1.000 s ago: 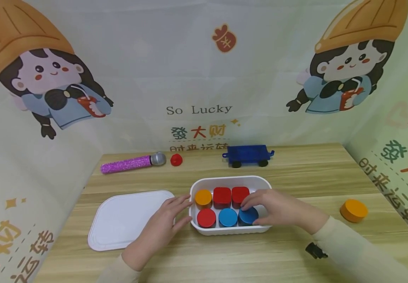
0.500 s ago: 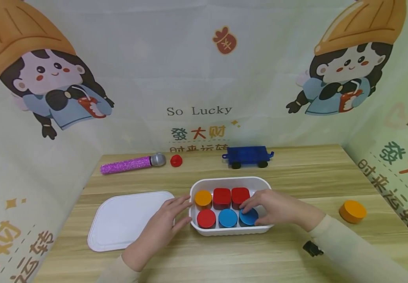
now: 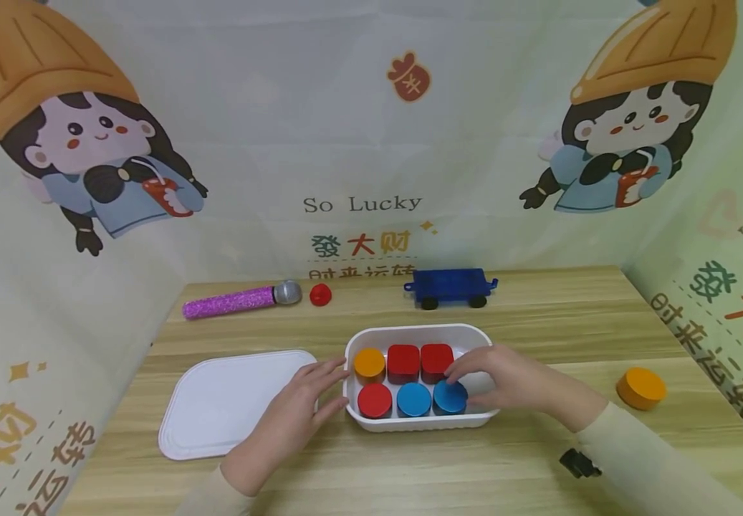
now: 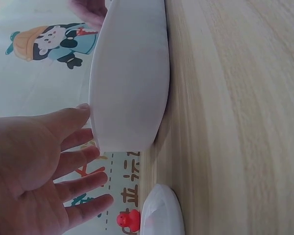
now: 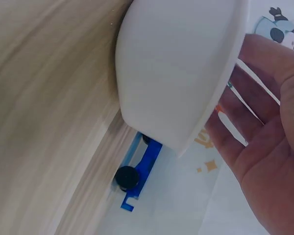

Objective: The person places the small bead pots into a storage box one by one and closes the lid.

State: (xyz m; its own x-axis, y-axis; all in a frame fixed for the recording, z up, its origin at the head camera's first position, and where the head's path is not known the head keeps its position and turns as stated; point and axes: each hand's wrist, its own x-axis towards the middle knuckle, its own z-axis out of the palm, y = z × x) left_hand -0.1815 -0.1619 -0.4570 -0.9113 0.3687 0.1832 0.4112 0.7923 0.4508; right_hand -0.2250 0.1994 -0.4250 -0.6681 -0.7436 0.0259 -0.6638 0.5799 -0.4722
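A white oval-cornered container (image 3: 420, 423) holds several blocks. In its back row are a small orange round block (image 3: 370, 365) and two red square blocks (image 3: 403, 362). The front row has a red round block (image 3: 375, 400) and two blue round blocks (image 3: 413, 399). My left hand (image 3: 294, 414) touches the container's left end, fingers spread; the left wrist view shows its thumb at the rim. Reaching over the right end, my right hand (image 3: 506, 376) has its fingertips beside the right blue round block (image 3: 451, 398), apparently without a grip. The right wrist view hides those fingertips behind the container wall.
A white lid (image 3: 229, 401) lies left of the container. Behind are a purple glittery microphone (image 3: 242, 300), a small red toy (image 3: 321, 294) and a blue toy wagon (image 3: 451, 287). An orange round block (image 3: 641, 388) sits at the right. Printed cloth walls (image 3: 268, 143) enclose the table.
The right blue round block has shifted slightly left towards the other blue one. My right hand's fingers have drawn a little to the right of it. My left hand has stayed put.
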